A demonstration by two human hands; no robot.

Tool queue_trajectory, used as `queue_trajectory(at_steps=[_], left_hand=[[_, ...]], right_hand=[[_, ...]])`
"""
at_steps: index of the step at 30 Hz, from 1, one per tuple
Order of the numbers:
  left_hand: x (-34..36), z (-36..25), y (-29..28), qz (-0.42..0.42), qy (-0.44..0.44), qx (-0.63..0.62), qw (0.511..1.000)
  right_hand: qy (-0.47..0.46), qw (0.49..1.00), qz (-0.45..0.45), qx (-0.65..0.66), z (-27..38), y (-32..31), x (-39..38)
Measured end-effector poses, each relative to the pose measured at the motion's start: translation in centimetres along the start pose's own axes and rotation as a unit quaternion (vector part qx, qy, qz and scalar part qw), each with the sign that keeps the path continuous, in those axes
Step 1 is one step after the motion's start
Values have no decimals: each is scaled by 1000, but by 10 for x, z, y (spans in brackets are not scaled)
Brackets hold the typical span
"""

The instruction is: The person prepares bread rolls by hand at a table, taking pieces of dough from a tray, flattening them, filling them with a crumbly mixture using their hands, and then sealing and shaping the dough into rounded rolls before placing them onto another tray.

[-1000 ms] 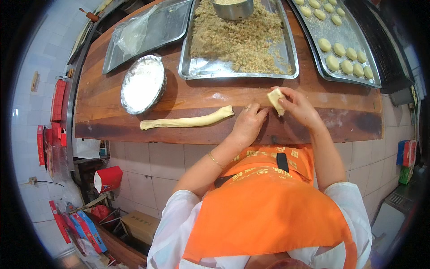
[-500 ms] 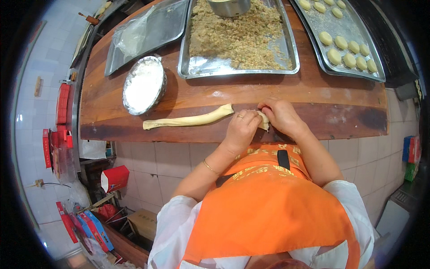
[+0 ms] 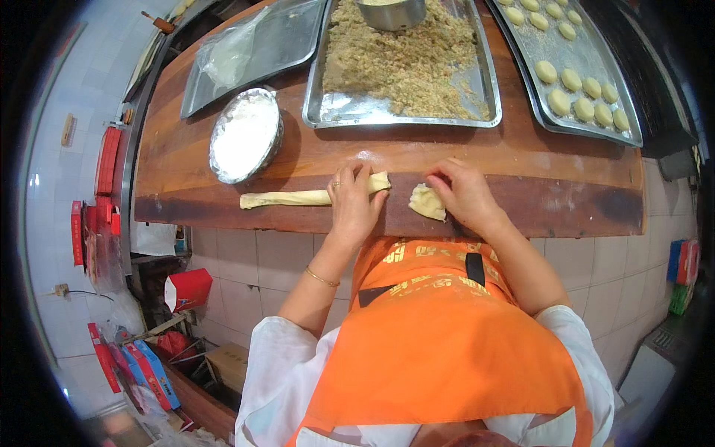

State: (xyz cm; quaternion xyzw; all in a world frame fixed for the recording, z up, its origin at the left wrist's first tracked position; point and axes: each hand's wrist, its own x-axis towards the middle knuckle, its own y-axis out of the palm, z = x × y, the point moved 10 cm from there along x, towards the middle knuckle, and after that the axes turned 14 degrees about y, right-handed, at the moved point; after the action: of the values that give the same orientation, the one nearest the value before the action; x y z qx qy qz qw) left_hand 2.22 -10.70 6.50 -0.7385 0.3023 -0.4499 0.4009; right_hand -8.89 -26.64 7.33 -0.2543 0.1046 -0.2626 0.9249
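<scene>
On the table, left hand closed round dough roll (right hand at dough piece, grip unclear)

Far left, a rolling pin; near left, a red carton (one side white) and cardboard box.

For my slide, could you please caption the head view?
Left hand holding a dough rope, right hand touching a dough piece, on a table.
</scene>
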Motion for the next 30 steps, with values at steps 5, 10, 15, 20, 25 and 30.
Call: queue_trajectory(at_steps=[5, 10, 15, 20, 25, 30], left_hand=[[-6, 5, 3, 18, 77, -56, 995], [-8, -4, -2, -43, 101, -71, 991], [-12, -4, 8, -47, 95, -18, 994], [-8, -6, 20, -37, 77, 14, 996], [0, -13, 40, 16, 85, 84, 993], [16, -12, 44, 50, 82, 95, 991]], right_hand=[[-43, 997, 66, 20, 30, 46, 17], [-81, 988, 129, -28, 38, 94, 27], [-82, 992, 85, -43, 37, 97, 27], [-79, 984, 31, -159, 33, 98, 24], [-123, 985, -5, -120, 31, 74, 14], [115, 979, 89, 145, 15, 33, 6]])
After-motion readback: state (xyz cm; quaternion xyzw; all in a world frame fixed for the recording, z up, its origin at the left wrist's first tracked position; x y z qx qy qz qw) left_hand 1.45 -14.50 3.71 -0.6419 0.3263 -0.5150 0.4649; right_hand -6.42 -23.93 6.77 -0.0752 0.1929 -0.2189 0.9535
